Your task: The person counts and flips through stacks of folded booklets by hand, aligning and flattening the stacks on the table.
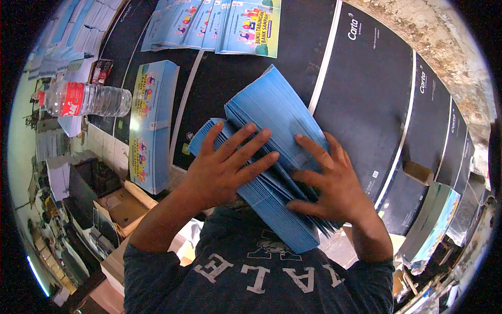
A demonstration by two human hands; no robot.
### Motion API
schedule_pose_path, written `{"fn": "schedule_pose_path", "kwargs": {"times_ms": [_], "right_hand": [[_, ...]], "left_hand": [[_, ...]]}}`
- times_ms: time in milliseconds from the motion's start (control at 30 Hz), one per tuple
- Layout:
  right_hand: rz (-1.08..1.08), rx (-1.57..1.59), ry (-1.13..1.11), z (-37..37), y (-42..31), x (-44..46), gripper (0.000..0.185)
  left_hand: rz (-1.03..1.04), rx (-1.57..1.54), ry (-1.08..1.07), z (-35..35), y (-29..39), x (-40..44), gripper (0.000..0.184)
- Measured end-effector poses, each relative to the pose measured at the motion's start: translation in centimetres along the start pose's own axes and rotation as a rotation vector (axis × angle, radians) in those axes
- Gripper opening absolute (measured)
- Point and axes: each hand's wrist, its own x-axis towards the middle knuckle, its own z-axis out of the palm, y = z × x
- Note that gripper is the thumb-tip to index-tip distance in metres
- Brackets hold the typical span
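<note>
Across the middle of the scene, from near to far, extends the black bench [361, 94], banded with white strips and marked "Carta". Near its centre is the stack of blue booklets [274, 107], lying obliquely against my shirt front [225, 261] and parted lengthwise into a far and a near bundle. Far, slightly left: fanned booklets [253, 26], covers up. To the left: a narrow printed stack [151, 125]. My left hand [217, 170] rests, fingers spread, across the blue stack's left part; my right hand [334, 180], also spread, touches its right part. Far left: a clear bottle [104, 100]. Right: a small brown block [418, 172].
</note>
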Motion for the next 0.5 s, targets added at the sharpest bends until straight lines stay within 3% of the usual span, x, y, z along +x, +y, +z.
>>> {"fn": "schedule_pose_path", "kwargs": {"times_ms": [500], "right_hand": [[0.049, 0.032, -0.011, -0.09, -0.57, 0.10, 0.053]], "left_hand": [[-0.003, -0.020, 0.013, -0.27, 0.07, 0.09, 0.076]]}}
